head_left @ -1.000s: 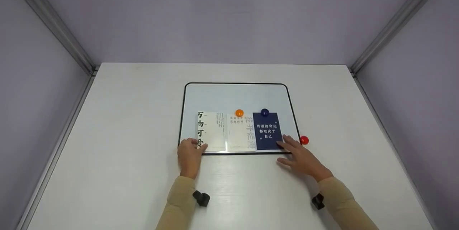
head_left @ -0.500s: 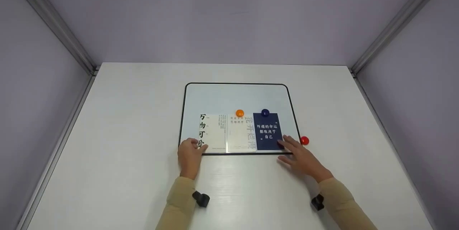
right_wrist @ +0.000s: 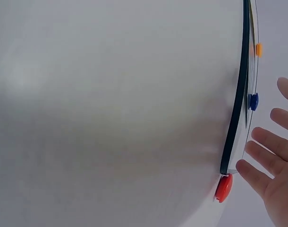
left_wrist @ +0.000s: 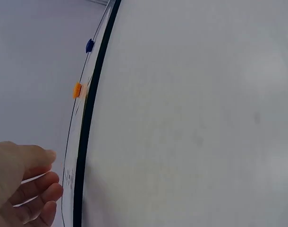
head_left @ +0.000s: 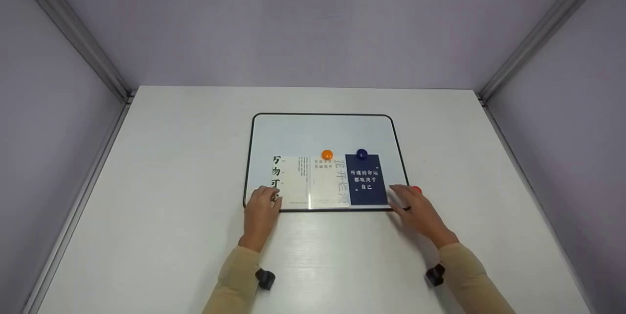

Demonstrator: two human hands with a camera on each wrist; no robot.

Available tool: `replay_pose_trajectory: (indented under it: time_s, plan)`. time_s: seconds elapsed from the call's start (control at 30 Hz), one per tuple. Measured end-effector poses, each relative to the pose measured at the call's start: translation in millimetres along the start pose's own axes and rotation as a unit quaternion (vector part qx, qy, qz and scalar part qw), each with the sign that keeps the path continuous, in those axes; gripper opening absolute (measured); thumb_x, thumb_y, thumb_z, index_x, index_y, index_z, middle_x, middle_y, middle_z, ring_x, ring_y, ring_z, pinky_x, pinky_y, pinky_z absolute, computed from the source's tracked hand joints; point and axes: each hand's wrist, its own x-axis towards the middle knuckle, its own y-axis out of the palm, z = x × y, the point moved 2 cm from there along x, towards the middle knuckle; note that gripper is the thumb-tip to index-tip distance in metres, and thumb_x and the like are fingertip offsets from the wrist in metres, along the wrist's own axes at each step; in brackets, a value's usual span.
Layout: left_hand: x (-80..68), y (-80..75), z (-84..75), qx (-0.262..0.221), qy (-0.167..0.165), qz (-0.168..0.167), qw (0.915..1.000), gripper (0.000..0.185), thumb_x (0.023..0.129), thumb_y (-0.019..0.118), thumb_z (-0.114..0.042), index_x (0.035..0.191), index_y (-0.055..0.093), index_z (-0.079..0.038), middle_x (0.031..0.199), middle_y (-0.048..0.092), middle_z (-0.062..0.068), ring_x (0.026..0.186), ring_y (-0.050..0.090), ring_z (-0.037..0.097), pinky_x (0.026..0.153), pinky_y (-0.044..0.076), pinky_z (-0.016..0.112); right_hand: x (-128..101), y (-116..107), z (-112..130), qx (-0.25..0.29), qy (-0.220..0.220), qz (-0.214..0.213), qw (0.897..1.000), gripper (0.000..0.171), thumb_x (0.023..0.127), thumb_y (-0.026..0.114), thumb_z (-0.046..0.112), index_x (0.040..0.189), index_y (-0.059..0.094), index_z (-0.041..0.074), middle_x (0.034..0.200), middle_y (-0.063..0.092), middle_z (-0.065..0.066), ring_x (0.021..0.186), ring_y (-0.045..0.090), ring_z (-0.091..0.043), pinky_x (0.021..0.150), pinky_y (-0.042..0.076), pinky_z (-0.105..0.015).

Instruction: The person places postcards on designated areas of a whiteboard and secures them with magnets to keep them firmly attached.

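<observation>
The whiteboard [head_left: 323, 133] lies ahead of both hands, cards along its near edge. The left hand [head_left: 261, 209] rests flat-fingered on the white card [head_left: 292, 182]. The right hand [head_left: 415, 209], fingers spread, reaches beside the red magnet [right_wrist: 224, 187].

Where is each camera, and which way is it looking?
Head: worn on the head, looking forward and down at the whiteboard with three cards; both the left hand and the right hand show, with their sleeves.
Left wrist: worn on the left wrist, looking sideways along the table past the board's edge; the left hand's fingers show.
Right wrist: worn on the right wrist, looking along the table at the board's corner and the red magnet; the right hand's fingers show.
Shared: all three see the orange magnet and the blue magnet.
</observation>
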Motion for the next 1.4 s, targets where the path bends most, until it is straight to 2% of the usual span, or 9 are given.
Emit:
replay_pose_trajectory:
  time_s: [0.13, 0.27, 0.4, 0.57, 0.87, 1.1, 1.4]
  plan:
    - [-2.9, -2.1, -2.0, 0.031, 0.084, 0.002, 0.9960, 0.012, 0.085, 0.071, -0.010, 0.095, 0.073, -0.005, 0.092, 0.070, 0.008, 0.089, 0.066, 0.021, 0.077, 0.057, 0.035, 0, -3, -4, 0.003, -0.004, -0.041, 0.999, 0.039, 0.090, 0.067, 0.017, 0.126, 0.060, 0.003, 0.116, 0.063, -0.018, 0.110, 0.061, -0.033, 0.093, 0.053, -0.049]
    - [-6.6, -2.0, -1.5, 0.063, 0.159, 0.018, 0.9852, 0.012, 0.085, 0.071, -0.013, 0.096, 0.074, -0.007, 0.097, 0.072, 0.007, 0.095, 0.067, 0.021, 0.079, 0.056, 0.036, 2, -5, -7, 0.005, 0.014, -0.050, 0.999, 0.036, 0.090, 0.067, 0.014, 0.123, 0.062, 0.003, 0.104, 0.065, -0.015, 0.095, 0.062, -0.026, 0.081, 0.053, -0.044]
    - [-11.2, -1.8, -1.6, 0.096, 0.201, 0.044, 0.9740, 0.018, 0.087, 0.071, -0.019, 0.102, 0.072, -0.009, 0.108, 0.071, 0.006, 0.107, 0.065, 0.022, 0.090, 0.055, 0.037, 3, -5, -12, 0.009, 0.025, -0.058, 0.998, 0.035, 0.087, 0.068, 0.009, 0.121, 0.063, 0.001, 0.094, 0.064, -0.012, 0.084, 0.057, -0.020, 0.074, 0.051, -0.038]
    - [-15.6, -2.1, -1.4, 0.125, 0.214, 0.082, 0.9653, 0.028, 0.087, 0.070, -0.025, 0.111, 0.069, -0.011, 0.121, 0.068, 0.006, 0.118, 0.061, 0.024, 0.099, 0.052, 0.039, 4, -7, -17, 0.007, 0.028, -0.068, 0.997, 0.034, 0.086, 0.070, 0.007, 0.118, 0.064, -0.002, 0.086, 0.060, -0.010, 0.080, 0.054, -0.017, 0.071, 0.049, -0.034]
    - [-20.3, -3.4, -1.1, 0.170, 0.220, 0.126, 0.9523, 0.037, 0.090, 0.066, -0.032, 0.120, 0.066, -0.012, 0.132, 0.063, 0.006, 0.127, 0.057, 0.023, 0.106, 0.048, 0.039, 3, -12, -28, 0.007, 0.075, -0.046, 0.996, 0.036, 0.087, 0.069, 0.011, 0.120, 0.062, -0.002, 0.088, 0.062, -0.012, 0.080, 0.054, -0.019, 0.065, 0.046, -0.024]
    - [-20.8, -3.6, 0.7, 0.153, 0.204, 0.160, 0.9536, 0.038, 0.092, 0.063, -0.033, 0.123, 0.064, -0.011, 0.138, 0.059, 0.008, 0.132, 0.052, 0.025, 0.110, 0.045, 0.044, 3, -15, -36, 0.002, 0.094, -0.029, 0.995, 0.039, 0.089, 0.067, 0.013, 0.123, 0.060, -0.002, 0.086, 0.061, -0.013, 0.077, 0.051, -0.019, 0.063, 0.042, -0.023]
    - [-21.0, -2.2, 2.5, 0.126, 0.205, 0.166, 0.9563, 0.039, 0.092, 0.064, -0.031, 0.123, 0.064, -0.008, 0.139, 0.058, 0.011, 0.132, 0.053, 0.028, 0.110, 0.044, 0.044, 2, -16, -46, 0.002, 0.104, -0.022, 0.994, 0.039, 0.090, 0.066, 0.012, 0.125, 0.059, -0.003, 0.082, 0.058, -0.012, 0.072, 0.047, -0.016, 0.060, 0.037, -0.021]
